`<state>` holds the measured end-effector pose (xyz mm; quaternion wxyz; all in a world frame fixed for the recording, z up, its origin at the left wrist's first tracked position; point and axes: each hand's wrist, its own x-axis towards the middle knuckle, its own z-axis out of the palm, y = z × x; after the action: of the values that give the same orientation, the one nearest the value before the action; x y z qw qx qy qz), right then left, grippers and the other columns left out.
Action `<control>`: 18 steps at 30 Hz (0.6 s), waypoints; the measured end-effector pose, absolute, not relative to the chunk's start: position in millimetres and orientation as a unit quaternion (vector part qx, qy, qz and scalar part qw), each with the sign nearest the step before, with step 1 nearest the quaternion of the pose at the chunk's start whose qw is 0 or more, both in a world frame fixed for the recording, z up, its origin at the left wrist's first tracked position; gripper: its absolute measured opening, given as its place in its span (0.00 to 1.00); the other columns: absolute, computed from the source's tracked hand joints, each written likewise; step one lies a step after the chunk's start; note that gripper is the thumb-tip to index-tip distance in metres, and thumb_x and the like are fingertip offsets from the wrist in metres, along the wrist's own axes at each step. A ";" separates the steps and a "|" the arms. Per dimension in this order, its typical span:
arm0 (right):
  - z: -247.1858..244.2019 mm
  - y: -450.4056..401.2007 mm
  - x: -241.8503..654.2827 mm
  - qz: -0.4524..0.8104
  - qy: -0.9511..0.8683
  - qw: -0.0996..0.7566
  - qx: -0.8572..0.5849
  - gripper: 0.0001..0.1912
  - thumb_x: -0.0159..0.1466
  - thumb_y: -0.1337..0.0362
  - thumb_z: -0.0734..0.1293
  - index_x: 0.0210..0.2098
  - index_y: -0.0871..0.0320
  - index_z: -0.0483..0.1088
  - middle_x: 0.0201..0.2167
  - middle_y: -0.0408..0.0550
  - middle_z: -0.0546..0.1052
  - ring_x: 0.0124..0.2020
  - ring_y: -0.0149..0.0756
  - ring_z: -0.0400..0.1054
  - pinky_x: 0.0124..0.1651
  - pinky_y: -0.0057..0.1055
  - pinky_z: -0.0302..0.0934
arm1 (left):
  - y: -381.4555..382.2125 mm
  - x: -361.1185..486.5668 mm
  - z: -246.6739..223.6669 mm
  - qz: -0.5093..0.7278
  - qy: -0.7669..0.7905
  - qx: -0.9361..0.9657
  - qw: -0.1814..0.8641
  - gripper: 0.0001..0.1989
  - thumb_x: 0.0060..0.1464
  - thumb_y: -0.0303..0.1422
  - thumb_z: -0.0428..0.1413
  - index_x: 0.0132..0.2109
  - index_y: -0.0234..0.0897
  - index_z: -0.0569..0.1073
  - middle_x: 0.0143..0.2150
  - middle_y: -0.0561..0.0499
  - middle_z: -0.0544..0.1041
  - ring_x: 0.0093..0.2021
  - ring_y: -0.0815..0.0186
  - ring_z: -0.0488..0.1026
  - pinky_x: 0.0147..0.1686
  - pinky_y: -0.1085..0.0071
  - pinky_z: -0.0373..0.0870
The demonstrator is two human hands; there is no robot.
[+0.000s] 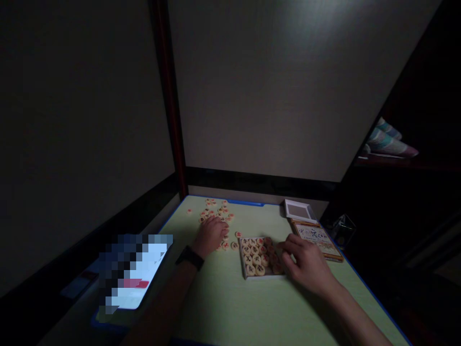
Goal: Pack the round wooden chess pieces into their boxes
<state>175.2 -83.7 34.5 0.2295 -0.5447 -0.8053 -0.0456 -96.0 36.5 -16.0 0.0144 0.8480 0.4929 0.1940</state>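
Note:
Wearing a dark wristband (pixel 190 258), my left hand (pixel 213 234) lies palm down over a scattered group of round Chinese chess pieces (pixel 225 210). Its fingers reach forward with the tips partly hidden among the pieces. A shallow open box (pixel 244 259) in front of me holds rows of chess pieces (pixel 256 260) with red and dark characters. My right hand (pixel 300 257) is at the box's right side, fingers curled toward the thumb; whatever is between them is hidden. Its shadow darkens the right part of the box.
Everything stands on a pale green table (pixel 216 307) with a blue edge. A lit tablet-like screen (pixel 144 274), partly blurred, is at the left. A white box lid (pixel 298 210) and a printed box (pixel 317 239) lie at the right. Walls rise behind the table.

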 end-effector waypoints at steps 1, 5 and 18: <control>34.3 -83.4 175.1 -0.045 -0.806 0.229 -0.544 0.17 0.64 0.65 0.55 0.31 0.59 0.75 0.27 0.47 0.70 0.28 0.34 0.67 0.32 0.31 0.54 | 36.7 -96.5 -16.6 0.198 0.493 0.847 0.011 0.09 0.58 0.31 0.53 0.42 0.39 0.78 0.42 0.47 0.77 0.47 0.60 0.70 0.53 0.64 0.62; 32.8 -82.5 174.9 -0.046 -0.808 0.225 -0.543 0.17 0.64 0.65 0.55 0.32 0.58 0.76 0.28 0.47 0.71 0.28 0.34 0.68 0.33 0.30 0.55 | 36.3 -96.8 -18.0 0.200 0.485 0.851 0.002 0.09 0.59 0.32 0.53 0.41 0.38 0.78 0.42 0.46 0.77 0.47 0.59 0.70 0.54 0.62 0.63; 28.5 -79.5 174.8 -0.042 -0.811 0.218 -0.541 0.16 0.62 0.66 0.56 0.32 0.58 0.75 0.30 0.48 0.73 0.29 0.34 0.69 0.33 0.30 0.56 | 28.4 -93.5 -4.7 0.179 0.503 0.846 0.001 0.13 0.56 0.26 0.52 0.45 0.38 0.78 0.44 0.46 0.80 0.49 0.60 0.73 0.56 0.63 0.63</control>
<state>174.8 -79.5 28.5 0.2180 -0.5408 -0.8113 -0.0422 -93.5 28.4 -4.7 0.0006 0.8457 0.5029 0.1786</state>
